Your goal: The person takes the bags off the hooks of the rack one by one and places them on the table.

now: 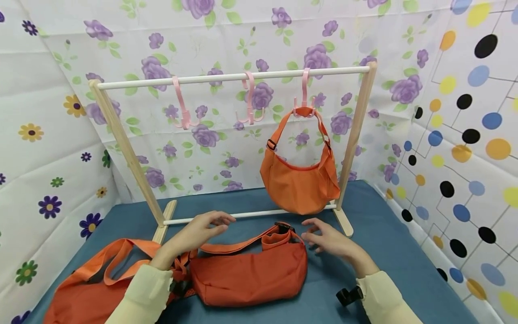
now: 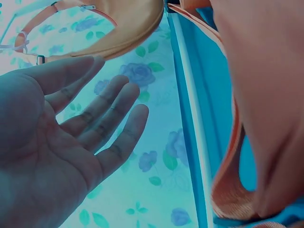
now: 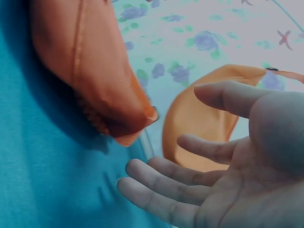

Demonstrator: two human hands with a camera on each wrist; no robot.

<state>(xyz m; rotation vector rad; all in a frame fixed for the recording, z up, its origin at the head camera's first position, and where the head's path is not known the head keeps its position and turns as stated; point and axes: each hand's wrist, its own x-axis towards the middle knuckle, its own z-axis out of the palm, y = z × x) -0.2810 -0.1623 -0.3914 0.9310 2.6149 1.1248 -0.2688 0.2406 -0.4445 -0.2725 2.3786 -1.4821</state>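
My left hand (image 1: 199,231) hovers above the strap end of a red-orange shoulder bag (image 1: 251,276) lying on the blue cloth, its fingers loosely bent and nothing in them. On that bag's other side my right hand (image 1: 329,240) is held in the air, fingers spread and relaxed. An orange crescent bag (image 1: 301,184) hangs by its strap from a pink hook (image 1: 305,90) beyond the right hand. Both wrist views show bare palms, the left palm (image 2: 52,147) and the right palm (image 3: 256,175). A second red-orange bag (image 1: 89,299) lies at the left, partly behind the left sleeve.
A wooden rack with a white top rail (image 1: 226,78) stands at the back. Two more pink hooks, one at the left (image 1: 184,108) and one in the middle (image 1: 250,101), hang from it with nothing on them. Flowered cloth (image 1: 226,153) covers the back wall.
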